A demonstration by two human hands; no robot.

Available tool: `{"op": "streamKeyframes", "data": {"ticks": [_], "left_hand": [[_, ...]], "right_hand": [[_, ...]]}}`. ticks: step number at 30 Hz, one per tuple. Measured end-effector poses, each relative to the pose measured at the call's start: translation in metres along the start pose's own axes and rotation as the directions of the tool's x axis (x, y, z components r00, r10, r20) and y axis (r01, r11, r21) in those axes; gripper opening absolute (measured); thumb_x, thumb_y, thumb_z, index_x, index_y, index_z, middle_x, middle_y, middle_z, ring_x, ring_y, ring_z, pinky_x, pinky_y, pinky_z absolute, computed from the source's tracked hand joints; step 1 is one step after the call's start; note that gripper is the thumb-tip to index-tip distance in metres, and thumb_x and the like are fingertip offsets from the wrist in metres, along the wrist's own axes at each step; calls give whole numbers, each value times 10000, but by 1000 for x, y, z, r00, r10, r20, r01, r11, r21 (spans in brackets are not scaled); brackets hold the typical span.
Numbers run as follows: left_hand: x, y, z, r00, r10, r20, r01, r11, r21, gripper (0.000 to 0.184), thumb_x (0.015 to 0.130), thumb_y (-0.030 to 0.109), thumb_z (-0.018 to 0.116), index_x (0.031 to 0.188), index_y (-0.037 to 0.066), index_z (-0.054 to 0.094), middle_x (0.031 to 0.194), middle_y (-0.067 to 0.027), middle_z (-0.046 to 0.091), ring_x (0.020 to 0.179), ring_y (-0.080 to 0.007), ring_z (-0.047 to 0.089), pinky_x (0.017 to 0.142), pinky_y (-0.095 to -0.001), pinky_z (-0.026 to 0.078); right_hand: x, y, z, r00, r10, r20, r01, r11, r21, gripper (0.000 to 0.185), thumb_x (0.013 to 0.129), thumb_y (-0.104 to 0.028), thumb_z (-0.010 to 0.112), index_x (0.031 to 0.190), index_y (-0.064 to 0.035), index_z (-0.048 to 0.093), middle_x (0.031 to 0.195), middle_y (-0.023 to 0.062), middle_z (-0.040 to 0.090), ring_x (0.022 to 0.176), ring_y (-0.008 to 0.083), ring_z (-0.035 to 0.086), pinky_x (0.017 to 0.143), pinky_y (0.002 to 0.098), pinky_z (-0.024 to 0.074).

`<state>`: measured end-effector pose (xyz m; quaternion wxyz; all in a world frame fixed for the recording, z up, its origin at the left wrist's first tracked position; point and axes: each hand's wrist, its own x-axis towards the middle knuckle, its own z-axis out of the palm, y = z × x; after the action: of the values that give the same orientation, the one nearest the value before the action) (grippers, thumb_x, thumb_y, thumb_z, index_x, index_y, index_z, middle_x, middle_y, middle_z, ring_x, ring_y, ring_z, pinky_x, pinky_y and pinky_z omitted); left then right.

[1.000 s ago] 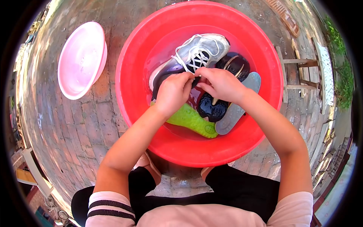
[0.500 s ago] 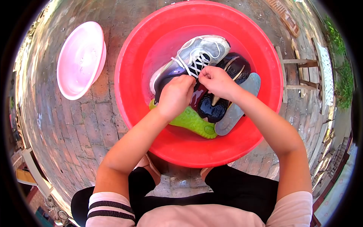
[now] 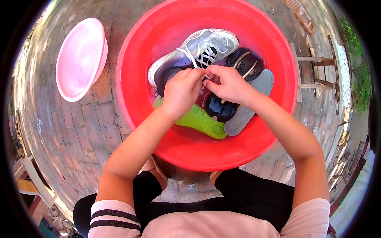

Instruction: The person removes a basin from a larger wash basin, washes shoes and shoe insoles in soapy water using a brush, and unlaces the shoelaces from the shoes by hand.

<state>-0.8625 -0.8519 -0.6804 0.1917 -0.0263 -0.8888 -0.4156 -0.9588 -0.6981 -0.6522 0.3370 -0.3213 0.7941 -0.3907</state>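
My left hand [image 3: 181, 90] and my right hand [image 3: 228, 84] meet above a red basin [image 3: 131, 79], fingertips pinched together on a white shoelace [image 3: 194, 60]. The lace runs up from a grey and white sneaker [image 3: 223, 41] that lies on its side in shallow water. Its end between my fingers is mostly hidden. Just right of the sneaker sits a black shoe sole [image 3: 253, 59] with tan stripes. Below my hands lies a bright green sole [image 3: 200, 122], and beside it a grey insole [image 3: 238, 121].
A pink basin [image 3: 77, 75] stands to the left on the brick paving [image 3: 93, 123]. At the right is a wooden stool or frame [image 3: 317, 59], with a wooden piece [image 3: 301, 16] farther back. My knees in black trousers [image 3: 254, 194] are close below the red basin.
My fingertips have drawn closer together, and a bit of white lace now shows between them. The whole view has shifted slightly, with the basins appearing a little higher.
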Motion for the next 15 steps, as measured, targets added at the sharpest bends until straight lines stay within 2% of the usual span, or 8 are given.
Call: {"op": "streamKeyframes", "data": {"ticks": [1, 3, 6, 7, 10, 12, 13, 15], "left_hand": [[1, 0, 0, 1000, -15, -9, 14, 1000, -8, 122, 840, -12, 636, 947, 4, 578, 832, -145, 636, 746, -311, 637, 661, -355, 512], [-1, 5, 2, 975, -220, -24, 217, 972, -86, 117, 830, -7, 644, 902, -10, 552, 831, -136, 644, 750, -287, 639, 685, -337, 507], [-2, 0, 0, 933, -353, -70, 349, 935, -67, 137, 821, 7, 654, 866, -18, 528, 842, -131, 648, 781, -277, 633, 736, -342, 494], [-2, 0, -5, 902, -431, 18, 431, 902, -26, 155, 835, 69, 652, 913, -24, 555, 899, -141, 660, 868, -272, 617, 810, -336, 469], [-13, -9, 2, 892, -450, 34, 451, 891, -40, 213, 810, 152, 670, 960, 9, 623, 886, -155, 664, 893, -330, 588, 808, -376, 463], [-16, -10, 4, 812, -574, 110, 584, 802, -128, 314, 844, 214, 653, 1063, -10, 636, 972, -161, 662, 892, -265, 582, 839, -336, 450], [-16, -8, 6, 741, -656, 144, 670, 706, -228, 328, 856, 222, 647, 1076, -20, 631, 992, -156, 660, 896, -239, 578, 844, -325, 446], [-13, -8, 7, 623, -757, 198, 754, 513, -411, 338, 879, 228, 632, 1097, -30, 625, 1015, -132, 651, 906, -192, 565, 843, -301, 437]], "right_hand": [[1, -1, 0, 996, 83, 24, -86, 984, 157, 189, 861, -113, 587, 994, 12, 637, 767, 138, 662, 677, 193, 638, 643, 322, 506], [6, 0, -6, 995, 102, -16, -96, 973, 208, 196, 917, -126, 557, 1014, 8, 661, 772, 89, 675, 669, 126, 614, 628, 274, 502], [14, 5, -33, 979, 144, -147, -94, 949, 302, 220, 956, -149, 537, 1043, 2, 672, 775, 20, 660, 644, 69, 549, 614, 231, 484], [19, 13, -48, 968, 136, -213, -51, 931, 361, 235, 963, -161, 537, 1056, 17, 659, 795, 13, 656, 635, 61, 539, 614, 221, 481], [30, 27, -91, 862, 316, -396, -42, 824, 565, 279, 979, -209, 521, 1133, 0, 625, 812, 5, 662, 670, 54, 560, 650, 204, 504], [34, 35, -110, 769, 370, -521, -134, 891, 434, 334, 951, -191, 545, 1221, 3, 568, 937, 78, 669, 786, 156, 621, 713, 292, 534], [33, 40, -109, 727, 222, -649, -203, 973, 105, 358, 933, -176, 554, 1245, -1, 547, 993, 108, 651, 845, 205, 620, 748, 329, 531], [31, 33, -94, 681, -165, -713, -364, 769, -526, 425, 896, -146, 572, 1292, -8, 506, 1106, 167, 616, 961, 305, 618, 817, 404, 526]]}}
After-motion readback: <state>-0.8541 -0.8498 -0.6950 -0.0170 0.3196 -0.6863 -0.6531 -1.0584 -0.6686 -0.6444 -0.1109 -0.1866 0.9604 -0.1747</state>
